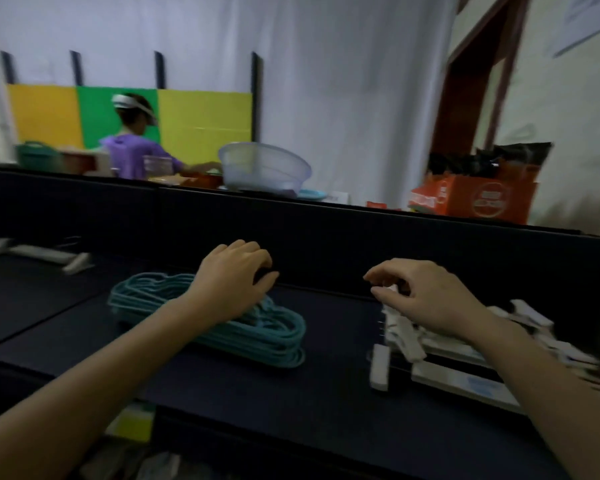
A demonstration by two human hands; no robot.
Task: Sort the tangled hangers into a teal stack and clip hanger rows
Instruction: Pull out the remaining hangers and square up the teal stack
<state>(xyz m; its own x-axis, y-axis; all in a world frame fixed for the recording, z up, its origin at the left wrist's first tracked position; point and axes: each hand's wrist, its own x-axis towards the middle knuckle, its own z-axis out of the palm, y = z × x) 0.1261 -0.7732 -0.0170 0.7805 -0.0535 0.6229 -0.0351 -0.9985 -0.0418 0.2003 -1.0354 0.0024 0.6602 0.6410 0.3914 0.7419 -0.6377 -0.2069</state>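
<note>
- Head view, writing: the orange cardboard box (475,199) beyond the dark partition (326,230) has a round white emblem and white print, all too blurred to read.
- A pale label with blue marks lies on one of the white clip hangers (406,337) at the near right. It cannot be read either, and neither can the sheets pinned on the wall at the upper right.
- Left hand (234,275): it hangs over the far end of the teal hanger stack (222,327) with the knuckles up. The fingers are curled and their tips turn down against the dark partition.
- Nothing shows in the left hand, but I cannot tell whether the fingertips grip or touch a hanger.
- Right hand (426,296): it hovers over the far end of the clip hangers with its fingers loosely curled. The thumb and forefinger tips are close but apart, with nothing seen between them.
- The teal hanger stack lies flat on the dark table (291,410), partly under the left forearm.
- The clip hangers lie in a loose heap on the right of the table, under the right wrist and forearm and well apart from the teal stack. One white clip (379,367) sits just beside the heap's near left edge.
- Another white hanger (39,252) lies at the table's far left.
- Behind the partition are a clear basin (264,168) and a person in a purple top (136,154).
</note>
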